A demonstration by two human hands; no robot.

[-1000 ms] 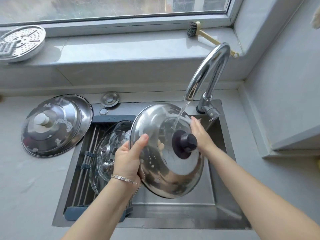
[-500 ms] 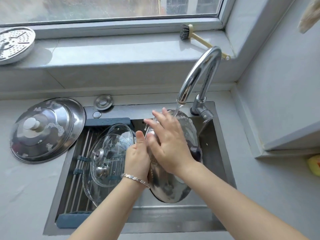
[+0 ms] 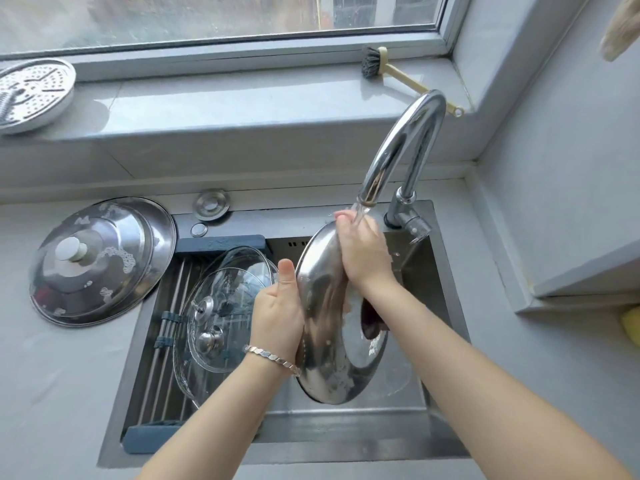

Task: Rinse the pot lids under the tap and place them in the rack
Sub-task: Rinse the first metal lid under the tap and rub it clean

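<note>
A: How far along with the lids?

B: Partway, at a guess. Mid-rinse on a steel lid (image 3: 325, 351), stood on edge above the right half of the sink (image 3: 346, 441), top rim right under the running tap (image 3: 389, 147).

A: And the hands?

B: Left hand (image 3: 277, 313) clasped on the lid's left rim, thumb up, fingers hidden behind. Right hand (image 3: 363, 258) spread flat against the lid's upper face, fingertips in the stream, not clenched round anything as far as can be seen.

A: Anything racked already?

B: Glass lids (image 3: 221, 306), two going by the knobs, leaning in the rack (image 3: 157, 368) across the left half of the sink, just beside the left hand. Counted as done. Left to do: finishing this one, setting it in the rack, then probably the big steel lid (image 3: 100, 261) lying knob-up on the counter (image 3: 52, 393) to the left, flecked with what looks like suds.

A: And the room?

B: Pale grey counter and walls. Along the far side, a windowsill (image 3: 242, 102) below a window (image 3: 207, 19), with a perforated round plate (image 3: 33, 91) at far left and a dish brush (image 3: 375, 62) toward the right.
</note>
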